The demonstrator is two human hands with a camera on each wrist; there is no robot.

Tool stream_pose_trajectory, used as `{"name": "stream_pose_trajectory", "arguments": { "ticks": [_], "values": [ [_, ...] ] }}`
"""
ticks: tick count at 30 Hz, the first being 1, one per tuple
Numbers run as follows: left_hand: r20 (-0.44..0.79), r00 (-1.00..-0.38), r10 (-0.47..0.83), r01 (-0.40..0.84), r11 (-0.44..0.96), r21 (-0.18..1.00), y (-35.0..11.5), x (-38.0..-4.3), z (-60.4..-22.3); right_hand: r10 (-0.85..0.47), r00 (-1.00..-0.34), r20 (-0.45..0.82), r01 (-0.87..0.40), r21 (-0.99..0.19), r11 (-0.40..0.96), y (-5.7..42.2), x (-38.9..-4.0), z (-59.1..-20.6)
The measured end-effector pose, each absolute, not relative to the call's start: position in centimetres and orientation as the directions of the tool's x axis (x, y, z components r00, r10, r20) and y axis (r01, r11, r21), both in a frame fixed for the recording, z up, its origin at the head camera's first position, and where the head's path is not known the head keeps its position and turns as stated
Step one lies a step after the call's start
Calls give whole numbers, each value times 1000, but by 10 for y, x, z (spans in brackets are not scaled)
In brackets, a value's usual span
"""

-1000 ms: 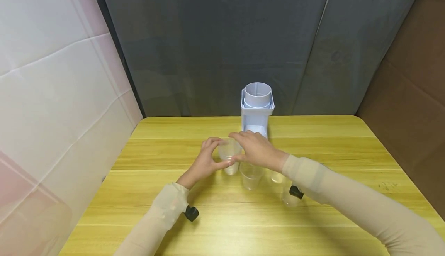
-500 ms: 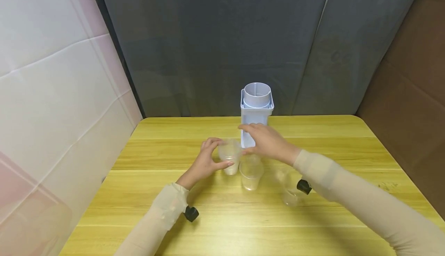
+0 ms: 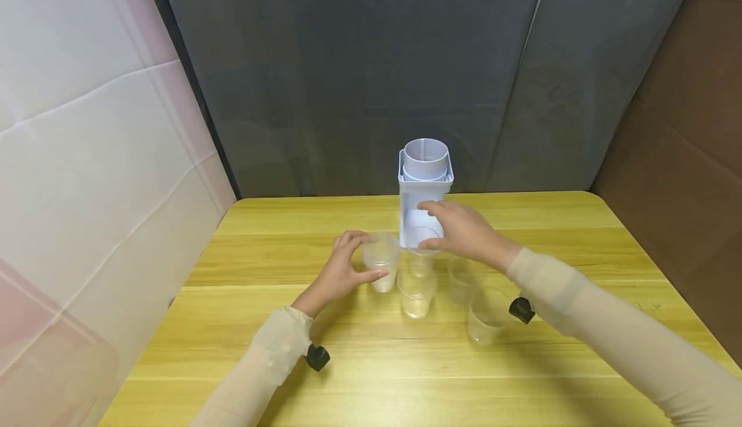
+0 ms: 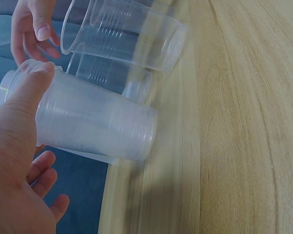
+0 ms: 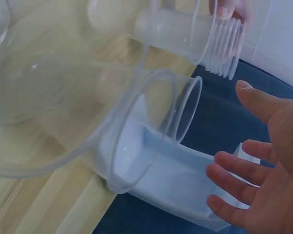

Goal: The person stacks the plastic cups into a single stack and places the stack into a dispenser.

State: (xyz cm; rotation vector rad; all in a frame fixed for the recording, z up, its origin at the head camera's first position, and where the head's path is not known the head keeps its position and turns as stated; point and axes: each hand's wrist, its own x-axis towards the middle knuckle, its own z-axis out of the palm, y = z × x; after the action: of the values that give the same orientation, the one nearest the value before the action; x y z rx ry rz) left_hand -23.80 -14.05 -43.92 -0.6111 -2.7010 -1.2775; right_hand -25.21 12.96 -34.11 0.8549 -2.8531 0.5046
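A nested stack of clear plastic cups [image 4: 97,122] stands upright on the table, and my left hand [image 3: 341,271] holds it between thumb and fingers. To the right of the stack, my right hand [image 3: 468,232] has its fingers spread and loosely bent, with nothing in them. Just below its fingertips in the head view stands a single clear cup [image 3: 421,265], in front of the pale dispenser-like stand [image 3: 426,190]. Another clear cup [image 3: 416,301] is nearer to me, beside the stack. In the right wrist view the right fingers are apart from the cup rims.
Two more clear cups, a farther one [image 3: 462,282] and a nearer one [image 3: 485,321], stand under the right forearm. The wooden table [image 3: 290,246] ends at a dark cloth backdrop [image 3: 348,92]. A round tube tops the pale stand.
My right hand has drawn away from the cup stack, to the right and slightly back, uncovering a cup before the stand. The left hand stays on the stack.
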Motion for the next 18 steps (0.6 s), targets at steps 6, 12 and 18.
{"name": "stream_pose_trajectory", "arguments": {
  "ticks": [6, 12, 18],
  "values": [
    [259, -914, 311, 398, 573, 717, -142, -237, -439, -503, -842, 196, -539, -241, 807, 129, -251, -349],
    [261, -915, 307, 398, 580, 711, -142, -237, -438, -491, -853, 180, -520, -196, 831, 128, -249, -356],
    [255, -916, 309, 394, 577, 715, -142, -237, -438, -485, -858, 168, -510, -167, 844, 127, -246, -362]
  ]
}}
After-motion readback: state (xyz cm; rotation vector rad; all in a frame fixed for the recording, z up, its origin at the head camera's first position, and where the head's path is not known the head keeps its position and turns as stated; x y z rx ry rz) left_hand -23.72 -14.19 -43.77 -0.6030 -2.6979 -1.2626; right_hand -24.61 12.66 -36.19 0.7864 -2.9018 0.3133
